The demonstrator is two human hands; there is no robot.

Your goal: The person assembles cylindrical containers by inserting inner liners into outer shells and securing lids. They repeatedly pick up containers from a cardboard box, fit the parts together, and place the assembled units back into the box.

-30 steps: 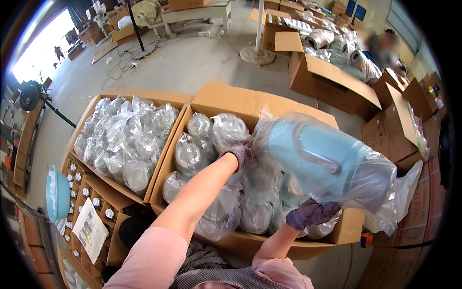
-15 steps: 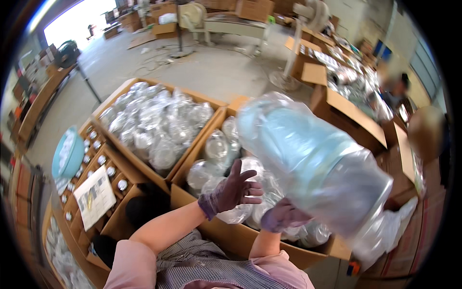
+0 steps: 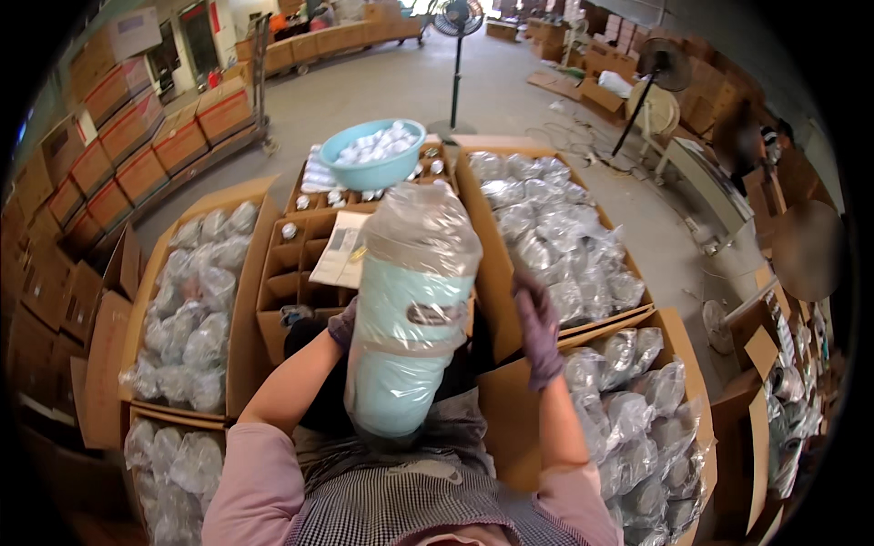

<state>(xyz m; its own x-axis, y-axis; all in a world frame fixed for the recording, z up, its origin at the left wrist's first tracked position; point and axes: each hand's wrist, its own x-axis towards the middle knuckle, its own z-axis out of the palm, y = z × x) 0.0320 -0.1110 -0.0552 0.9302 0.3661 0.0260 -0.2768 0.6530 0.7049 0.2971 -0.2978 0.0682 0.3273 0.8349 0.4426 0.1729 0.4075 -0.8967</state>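
Note:
A large pale blue cylindrical container (image 3: 410, 300), wrapped in a clear plastic bag, stands nearly upright in front of my body, tilted slightly. A dark oval patch shows on its side. My left hand (image 3: 343, 325), in a purple glove, holds the container from its left side, with most of its fingers hidden behind it. To the right, my gloved right hand (image 3: 539, 328) is raised with its fingers apart, holding nothing. It hovers beside the boxes of bagged items, away from the container. Behind the container lies a paper sheet (image 3: 339, 250) on a divided carton (image 3: 273, 323).
A light blue basin (image 3: 378, 171) of white pieces sits on the far cartons. Open boxes of clear-bagged items (image 3: 187, 318) flank me on the left; more bagged items (image 3: 564, 237) fill boxes on the right. Stacked cartons (image 3: 132, 123) and a standing fan (image 3: 457, 73) are farther off.
My view has turned left. The bagged container has come from the right to the front of my body, passing from my right hand to my left. My right hand has let go.

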